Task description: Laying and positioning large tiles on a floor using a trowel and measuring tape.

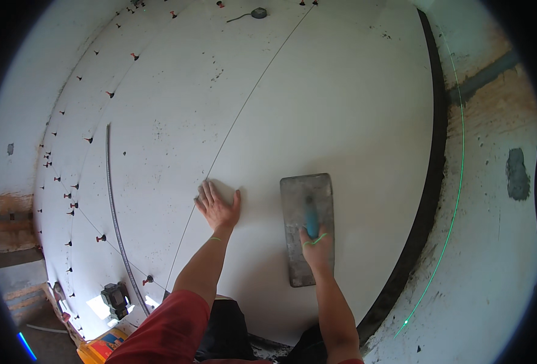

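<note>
My left hand (217,207) lies flat with fingers spread on a large white tile (365,121). Its fingertips reach the thin dark joint line that runs up to the top of the view. To its right, my right hand (315,246) is wrapped round the blue handle of a grey rectangular float (294,242). The float's flat plate rests against the tile, its long side pointing away from me. Part of the handle is hidden under my fingers.
Red-and-black tile levelling clips (101,238) stand along the joints on the left. A long thin metal strip (114,212), a black device (115,299) and a yellow container (101,347) lie lower left. A dark gap (439,115) borders the right wall, which carries a green laser line (460,176).
</note>
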Tool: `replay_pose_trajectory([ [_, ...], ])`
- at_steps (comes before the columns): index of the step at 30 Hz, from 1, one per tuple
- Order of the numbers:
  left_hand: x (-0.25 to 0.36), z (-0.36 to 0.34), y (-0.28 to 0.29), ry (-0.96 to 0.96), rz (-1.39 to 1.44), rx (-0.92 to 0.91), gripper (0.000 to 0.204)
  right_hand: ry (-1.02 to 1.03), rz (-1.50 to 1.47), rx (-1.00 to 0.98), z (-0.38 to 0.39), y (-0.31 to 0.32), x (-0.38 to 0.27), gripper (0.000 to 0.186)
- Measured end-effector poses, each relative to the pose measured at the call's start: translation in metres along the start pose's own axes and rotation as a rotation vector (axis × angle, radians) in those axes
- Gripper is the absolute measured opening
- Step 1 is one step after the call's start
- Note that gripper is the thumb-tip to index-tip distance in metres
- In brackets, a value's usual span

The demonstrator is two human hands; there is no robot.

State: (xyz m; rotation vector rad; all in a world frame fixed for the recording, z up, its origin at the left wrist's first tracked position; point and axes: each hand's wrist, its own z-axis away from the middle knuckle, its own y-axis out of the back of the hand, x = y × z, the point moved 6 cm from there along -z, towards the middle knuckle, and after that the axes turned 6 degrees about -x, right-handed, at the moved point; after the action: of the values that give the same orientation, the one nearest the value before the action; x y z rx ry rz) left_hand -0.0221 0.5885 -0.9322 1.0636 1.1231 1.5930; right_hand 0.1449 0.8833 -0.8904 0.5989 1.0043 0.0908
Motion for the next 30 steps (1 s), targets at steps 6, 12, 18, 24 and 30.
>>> replay_pose_trajectory([
  [6,0.015,-0.027,0.008,0.040,-0.009,-0.022,0.104,0.460,-0.251,0.373,0.024,0.044,-0.055,0.032],
  [12,0.005,-0.039,0.011,0.036,-0.015,-0.025,0.106,-0.105,-0.070,-0.066,-0.140,-0.047,-0.079,0.030],
  [18,0.037,-0.040,0.001,0.001,-0.018,-0.118,0.107,0.365,-0.065,0.168,-0.064,0.004,-0.099,0.028],
  [24,0.000,-0.032,-0.018,-0.043,-0.074,0.085,0.105,-0.091,0.045,0.005,-0.146,-0.088,-0.074,0.038],
  [30,0.034,-0.025,-0.047,-0.052,-0.108,0.168,0.100,-0.151,0.041,0.170,-0.160,0.053,-0.017,0.039],
])
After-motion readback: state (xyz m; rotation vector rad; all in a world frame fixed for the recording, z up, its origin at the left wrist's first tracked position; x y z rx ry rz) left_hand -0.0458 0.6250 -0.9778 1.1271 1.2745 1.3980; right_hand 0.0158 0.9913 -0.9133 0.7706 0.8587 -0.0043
